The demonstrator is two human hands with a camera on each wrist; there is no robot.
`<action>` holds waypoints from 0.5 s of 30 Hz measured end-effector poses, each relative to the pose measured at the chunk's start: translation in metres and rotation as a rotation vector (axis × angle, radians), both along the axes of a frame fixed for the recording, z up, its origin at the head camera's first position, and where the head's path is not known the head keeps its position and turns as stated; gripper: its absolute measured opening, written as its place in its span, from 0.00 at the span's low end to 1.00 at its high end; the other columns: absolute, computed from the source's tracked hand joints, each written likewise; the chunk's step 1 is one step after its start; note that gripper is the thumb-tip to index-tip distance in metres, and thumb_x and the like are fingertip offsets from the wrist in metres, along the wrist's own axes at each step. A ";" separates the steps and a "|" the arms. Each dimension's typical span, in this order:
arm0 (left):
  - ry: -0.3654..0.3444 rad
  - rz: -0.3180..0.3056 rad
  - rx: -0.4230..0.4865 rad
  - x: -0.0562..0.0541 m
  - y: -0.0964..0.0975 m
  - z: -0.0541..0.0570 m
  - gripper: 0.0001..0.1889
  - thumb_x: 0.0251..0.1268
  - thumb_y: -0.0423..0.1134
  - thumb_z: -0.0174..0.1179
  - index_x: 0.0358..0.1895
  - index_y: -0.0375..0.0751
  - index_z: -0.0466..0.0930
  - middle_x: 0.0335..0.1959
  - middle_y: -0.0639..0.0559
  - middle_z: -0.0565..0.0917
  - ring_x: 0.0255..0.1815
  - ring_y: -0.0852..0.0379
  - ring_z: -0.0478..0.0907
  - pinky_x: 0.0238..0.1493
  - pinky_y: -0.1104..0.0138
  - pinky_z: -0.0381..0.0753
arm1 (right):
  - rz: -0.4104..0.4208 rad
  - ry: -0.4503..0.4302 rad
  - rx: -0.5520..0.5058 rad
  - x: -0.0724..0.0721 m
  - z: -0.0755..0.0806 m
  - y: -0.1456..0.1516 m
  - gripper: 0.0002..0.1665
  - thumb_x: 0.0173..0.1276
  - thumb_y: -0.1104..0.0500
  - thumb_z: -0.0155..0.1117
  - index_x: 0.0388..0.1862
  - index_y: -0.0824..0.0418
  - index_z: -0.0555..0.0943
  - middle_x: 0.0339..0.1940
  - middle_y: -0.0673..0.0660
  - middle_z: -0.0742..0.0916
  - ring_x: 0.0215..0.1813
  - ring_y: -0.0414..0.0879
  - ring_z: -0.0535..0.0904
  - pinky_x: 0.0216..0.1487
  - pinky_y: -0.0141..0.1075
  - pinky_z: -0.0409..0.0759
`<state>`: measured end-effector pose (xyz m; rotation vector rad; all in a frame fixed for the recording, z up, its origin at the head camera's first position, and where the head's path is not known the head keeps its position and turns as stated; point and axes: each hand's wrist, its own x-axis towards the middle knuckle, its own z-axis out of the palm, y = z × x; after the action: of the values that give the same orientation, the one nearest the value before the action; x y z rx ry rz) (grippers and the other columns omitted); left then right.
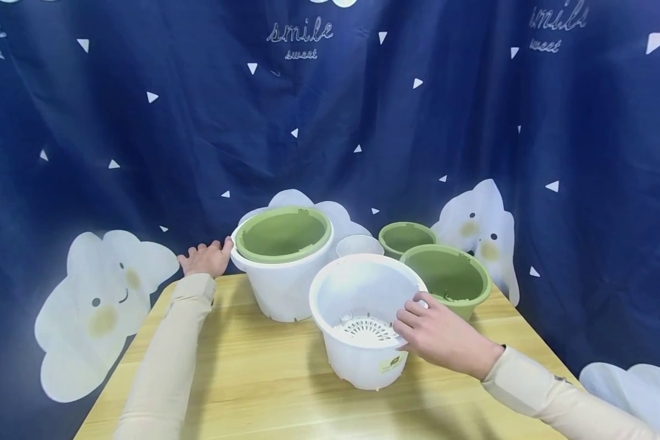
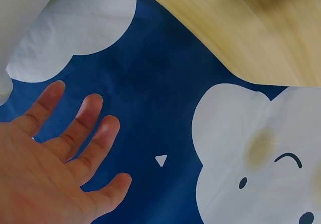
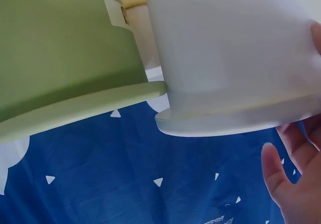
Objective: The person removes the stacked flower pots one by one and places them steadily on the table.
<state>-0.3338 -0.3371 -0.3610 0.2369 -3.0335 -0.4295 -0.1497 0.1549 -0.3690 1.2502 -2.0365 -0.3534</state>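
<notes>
My right hand (image 1: 442, 336) grips the right rim of a white plastic flowerpot (image 1: 352, 360) with a slotted bottom and a small label. In the right wrist view, a fingertip lies on the white pot's outer wall (image 3: 225, 48), and other fingers are at its rim. At the back left, a green flowerpot (image 1: 286, 235) is nested in a larger white flowerpot (image 1: 280, 293). Beside that larger pot's left rim is my left hand (image 1: 206, 260), its fingers spread and extended outward. The left wrist view shows this hand (image 2: 55, 158) with loosely bent, separated fingers and nothing in the palm.
A green flowerpot (image 1: 451, 275) stands just right of and behind the gripped pot. Behind them are a smaller green pot (image 1: 407, 235) and a small white pot (image 1: 360, 244). The wooden table (image 1: 242, 391) ends at a blue curtain (image 1: 319, 122) printed with clouds and triangles.
</notes>
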 end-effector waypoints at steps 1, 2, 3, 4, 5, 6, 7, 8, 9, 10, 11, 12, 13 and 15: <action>-0.001 0.000 0.000 0.000 0.000 0.000 0.45 0.78 0.67 0.17 0.74 0.33 0.64 0.71 0.20 0.66 0.71 0.19 0.58 0.68 0.25 0.51 | 0.000 -0.009 0.001 0.000 0.000 0.000 0.22 0.64 0.38 0.65 0.34 0.56 0.76 0.29 0.48 0.79 0.39 0.47 0.75 0.54 0.42 0.75; -0.001 -0.001 0.000 -0.001 -0.001 0.000 0.45 0.78 0.67 0.17 0.74 0.33 0.65 0.71 0.20 0.66 0.71 0.19 0.58 0.68 0.25 0.51 | -0.002 -0.017 0.003 0.001 0.000 0.000 0.23 0.63 0.37 0.67 0.34 0.55 0.77 0.29 0.48 0.79 0.39 0.47 0.75 0.54 0.42 0.75; -0.001 -0.002 -0.002 -0.001 -0.001 0.000 0.46 0.78 0.67 0.17 0.74 0.32 0.65 0.71 0.20 0.66 0.71 0.19 0.58 0.68 0.25 0.51 | -0.002 -0.026 0.003 0.001 0.001 0.000 0.25 0.61 0.35 0.69 0.35 0.55 0.77 0.29 0.47 0.80 0.39 0.47 0.75 0.54 0.43 0.75; 0.000 -0.003 -0.002 -0.001 -0.001 -0.001 0.46 0.78 0.67 0.17 0.74 0.32 0.65 0.71 0.20 0.66 0.71 0.19 0.58 0.68 0.25 0.50 | -0.001 -0.037 0.000 0.001 0.002 0.000 0.27 0.59 0.34 0.71 0.35 0.55 0.77 0.30 0.47 0.81 0.39 0.47 0.75 0.54 0.43 0.75; 0.002 -0.003 -0.002 -0.001 -0.001 -0.001 0.45 0.78 0.67 0.17 0.74 0.32 0.65 0.71 0.20 0.66 0.71 0.19 0.58 0.68 0.25 0.50 | 0.001 -0.052 -0.006 0.001 0.004 -0.001 0.28 0.58 0.32 0.72 0.35 0.54 0.78 0.30 0.46 0.81 0.38 0.46 0.75 0.54 0.43 0.75; 0.005 -0.005 0.000 -0.001 -0.001 0.000 0.45 0.78 0.66 0.18 0.74 0.32 0.65 0.71 0.20 0.66 0.71 0.19 0.58 0.68 0.25 0.50 | 0.005 -0.068 -0.017 0.001 0.005 -0.001 0.29 0.58 0.30 0.72 0.35 0.54 0.78 0.29 0.46 0.81 0.38 0.46 0.74 0.54 0.44 0.74; 0.007 -0.005 0.001 -0.001 -0.001 0.000 0.45 0.78 0.66 0.18 0.74 0.32 0.65 0.71 0.20 0.66 0.71 0.19 0.58 0.68 0.25 0.50 | 0.009 -0.087 -0.031 0.001 0.008 -0.002 0.30 0.59 0.29 0.71 0.34 0.53 0.78 0.29 0.45 0.81 0.37 0.45 0.74 0.54 0.44 0.74; 0.009 -0.004 0.003 -0.001 -0.001 -0.001 0.45 0.78 0.66 0.18 0.74 0.33 0.65 0.71 0.20 0.66 0.72 0.19 0.58 0.68 0.25 0.50 | 0.013 -0.102 -0.046 0.001 0.010 -0.004 0.30 0.60 0.28 0.70 0.33 0.53 0.78 0.29 0.45 0.81 0.37 0.44 0.73 0.53 0.43 0.74; 0.010 -0.004 0.006 -0.001 0.000 -0.001 0.45 0.79 0.66 0.18 0.74 0.33 0.65 0.72 0.20 0.66 0.72 0.19 0.58 0.68 0.25 0.50 | 0.017 -0.113 -0.063 0.000 0.013 -0.005 0.30 0.62 0.28 0.68 0.32 0.52 0.78 0.28 0.44 0.81 0.36 0.44 0.73 0.53 0.43 0.74; 0.012 -0.004 0.009 -0.001 0.000 -0.001 0.44 0.79 0.66 0.19 0.74 0.33 0.65 0.71 0.20 0.66 0.72 0.19 0.58 0.68 0.25 0.50 | 0.020 -0.123 -0.081 -0.001 0.016 -0.006 0.29 0.64 0.28 0.67 0.31 0.52 0.78 0.27 0.44 0.80 0.36 0.43 0.73 0.52 0.42 0.73; 0.014 -0.003 0.014 -0.001 0.000 -0.001 0.44 0.79 0.66 0.19 0.74 0.33 0.65 0.72 0.20 0.66 0.72 0.19 0.58 0.68 0.25 0.50 | 0.023 -0.130 -0.097 -0.001 0.020 -0.008 0.28 0.67 0.29 0.64 0.31 0.52 0.77 0.27 0.44 0.80 0.35 0.43 0.72 0.51 0.42 0.73; 0.015 -0.003 0.016 -0.001 -0.001 -0.002 0.44 0.79 0.66 0.19 0.74 0.33 0.65 0.72 0.20 0.66 0.72 0.19 0.58 0.68 0.25 0.49 | 0.025 -0.134 -0.111 -0.003 0.024 -0.010 0.28 0.69 0.29 0.62 0.30 0.52 0.77 0.27 0.44 0.80 0.35 0.43 0.72 0.51 0.41 0.73; 0.016 -0.003 0.019 -0.001 -0.001 -0.002 0.44 0.79 0.66 0.19 0.74 0.33 0.65 0.72 0.20 0.66 0.72 0.19 0.58 0.68 0.25 0.50 | 0.028 -0.134 -0.122 -0.004 0.027 -0.011 0.28 0.71 0.29 0.60 0.30 0.52 0.77 0.27 0.44 0.79 0.35 0.42 0.72 0.50 0.41 0.72; 0.015 -0.004 0.022 -0.001 -0.002 -0.004 0.44 0.79 0.66 0.19 0.74 0.33 0.65 0.72 0.21 0.66 0.72 0.19 0.58 0.68 0.25 0.50 | 0.033 -0.131 -0.137 -0.007 0.035 -0.013 0.28 0.74 0.31 0.57 0.30 0.52 0.77 0.27 0.44 0.79 0.35 0.43 0.73 0.49 0.41 0.72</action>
<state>-0.3350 -0.3392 -0.3645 0.2273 -3.0163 -0.4624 -0.1565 0.1414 -0.3337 1.2485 -2.1085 -0.1164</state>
